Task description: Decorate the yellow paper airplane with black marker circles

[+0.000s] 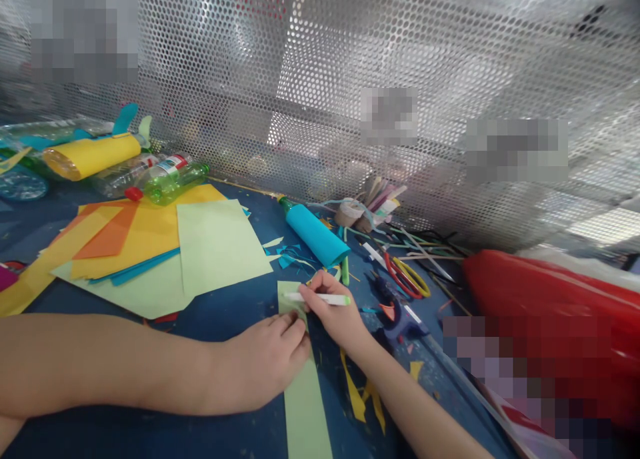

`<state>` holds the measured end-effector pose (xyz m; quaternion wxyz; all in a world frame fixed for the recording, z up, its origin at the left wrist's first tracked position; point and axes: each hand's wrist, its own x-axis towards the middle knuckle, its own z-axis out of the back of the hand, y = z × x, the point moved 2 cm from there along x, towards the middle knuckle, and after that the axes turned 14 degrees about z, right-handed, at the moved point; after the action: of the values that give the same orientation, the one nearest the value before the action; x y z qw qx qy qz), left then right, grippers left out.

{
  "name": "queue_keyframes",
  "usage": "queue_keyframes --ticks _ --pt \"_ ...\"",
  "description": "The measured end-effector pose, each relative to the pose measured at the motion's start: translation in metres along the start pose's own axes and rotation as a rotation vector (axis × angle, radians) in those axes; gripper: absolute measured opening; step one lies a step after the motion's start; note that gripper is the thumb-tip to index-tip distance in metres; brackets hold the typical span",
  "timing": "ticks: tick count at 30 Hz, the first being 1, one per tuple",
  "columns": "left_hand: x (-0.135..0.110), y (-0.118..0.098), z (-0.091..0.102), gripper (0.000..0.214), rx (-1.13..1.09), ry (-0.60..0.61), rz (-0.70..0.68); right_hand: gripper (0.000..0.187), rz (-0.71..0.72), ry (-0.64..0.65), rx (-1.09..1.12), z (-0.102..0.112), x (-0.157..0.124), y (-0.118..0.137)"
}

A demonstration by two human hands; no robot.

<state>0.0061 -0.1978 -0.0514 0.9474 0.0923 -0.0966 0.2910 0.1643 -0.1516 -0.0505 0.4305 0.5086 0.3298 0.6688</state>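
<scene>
A long pale green paper strip (305, 405) lies on the blue table, running from the front edge towards the middle. My left hand (270, 362) rests on the strip with its fingers slightly bent, pressing it down from above. In my right hand (330, 312) is a white felt-tip pen (323, 299) with a green end, pinched between the fingers. The pen lies low over the strip's far end, its tip pointing left. Just beyond it is a bottle wrapped in blue paper (317, 233), lying on its side.
Stacked coloured paper (225, 245) covers the left. Plastic bottles (170, 179) and a yellow-wrapped bottle (95, 155) lie behind. Right of my hands are scissors (405, 275), a dark blue glue gun (403, 319) and yellow scraps (355, 392). Perforated metal mesh (320, 65) stands behind the table.
</scene>
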Motion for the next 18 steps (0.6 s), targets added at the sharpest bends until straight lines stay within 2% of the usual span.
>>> queue_keyframes --ticks 4,6,12,18 --pt "-0.001 0.000 -0.002 0.038 -0.048 -0.049 -0.011 0.035 -0.004 -0.247 -0.017 0.008 -0.001 0.005" --pt "-0.001 0.000 -0.003 0.038 -0.069 -0.055 -0.005 0.037 -0.032 -0.313 -0.033 0.011 -0.001 0.004" --pt "0.000 0.000 0.000 0.039 -0.077 0.012 -0.001 0.038 -0.055 -0.322 -0.096 0.012 0.001 0.004" --pt "0.001 0.001 0.003 0.038 -0.098 0.001 0.000 0.038 -0.051 -0.264 -0.128 0.011 0.002 0.006"
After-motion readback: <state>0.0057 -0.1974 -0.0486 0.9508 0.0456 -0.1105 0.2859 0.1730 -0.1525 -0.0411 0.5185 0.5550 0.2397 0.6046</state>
